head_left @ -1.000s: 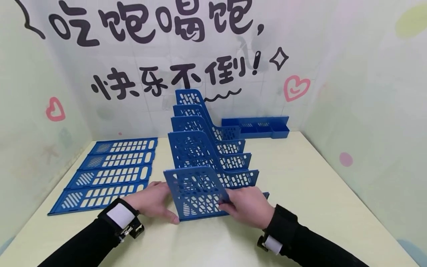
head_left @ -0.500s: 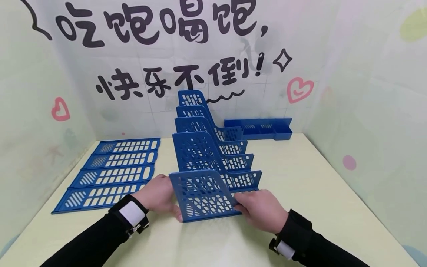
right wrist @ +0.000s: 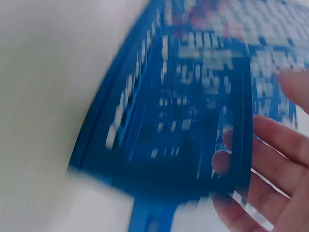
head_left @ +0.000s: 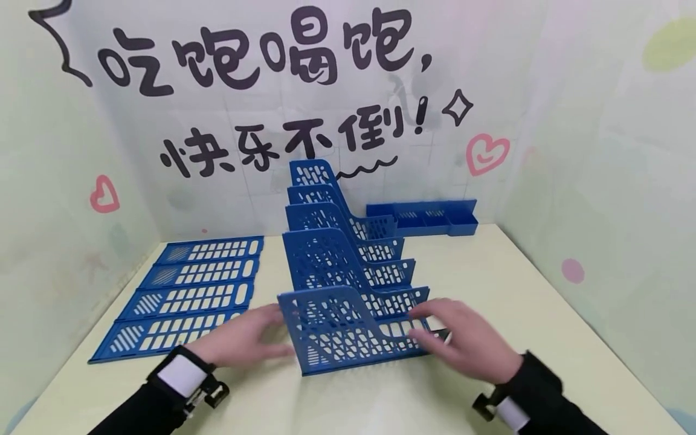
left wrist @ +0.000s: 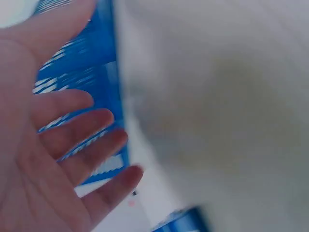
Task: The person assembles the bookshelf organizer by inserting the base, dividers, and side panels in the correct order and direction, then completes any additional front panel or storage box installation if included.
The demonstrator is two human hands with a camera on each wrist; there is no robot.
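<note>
A blue perforated file rack (head_left: 315, 254) stands upright mid-table, its several dividers in a row from front to back. The frontmost divider (head_left: 331, 329) is a slanted-top lattice panel. By its left edge is my left hand (head_left: 244, 338), fingers spread and relaxed; the left wrist view shows the bare palm and fingers (left wrist: 96, 159) holding nothing. At the divider's low right end, my right hand (head_left: 470, 341) has thumb and fingers apart. In the right wrist view, some fingertips (right wrist: 222, 162) lie behind the blue lattice edge; whether they touch it I cannot tell.
Several flat blue slotted panels (head_left: 179, 329) lie in a column on the left of the pale table (head_left: 348, 405). A long blue compartment tray (head_left: 462, 228) stands against the back wall, right of the rack. Walls enclose the table left, right and behind.
Both hands have released the front divider. The right hand has moved right along it and its fingers have spread; the left hand has drawn slightly left. The divider stays standing.
</note>
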